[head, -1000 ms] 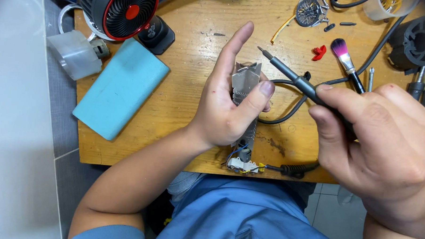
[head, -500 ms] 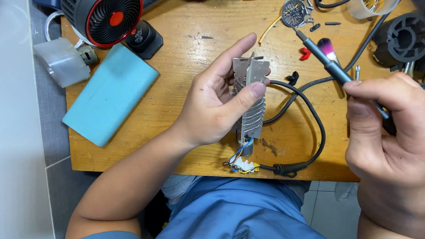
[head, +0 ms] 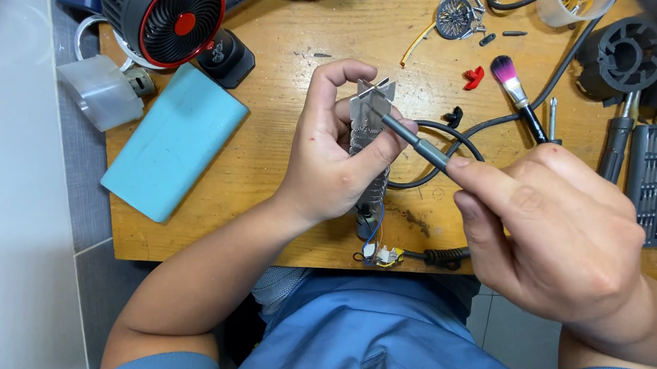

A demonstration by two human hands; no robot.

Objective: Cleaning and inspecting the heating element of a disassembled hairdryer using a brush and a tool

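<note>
The heater core point(head: 366, 135), a grey mica frame wound with thin wire coil, stands upright above the middle of the wooden desk point(head: 285, 176), held in the left hand point(head: 329, 163). That hand's fingers are curled closed around it, thumb on the near face and fingertips wrapped over the far edge, so only the top and a strip of the coil show. Thin blue wires point(head: 377, 222) trail from its lower end to a small connector point(head: 381, 254) at the desk edge, where a black cord point(head: 446, 148) also ends. The right hand point(head: 552, 229) pinches a slim grey driver point(head: 410, 136) between thumb and forefinger, closed firmly on the handle, with the tip resting at the upper part of the core. The core looks light but delicate: mica sheet is likely brittle and the coil would bend easily, so the flat edges of the frame seem the safer grip, not the windings. Farther out lie a pink-tipped brush point(head: 517, 93), a small red clip point(head: 475, 77) and a bit set point(head: 652, 185) to the right, a pale blue case point(head: 173, 143) to the left, and a black-and-red fan point(head: 167, 19) at the top left corner.
</note>
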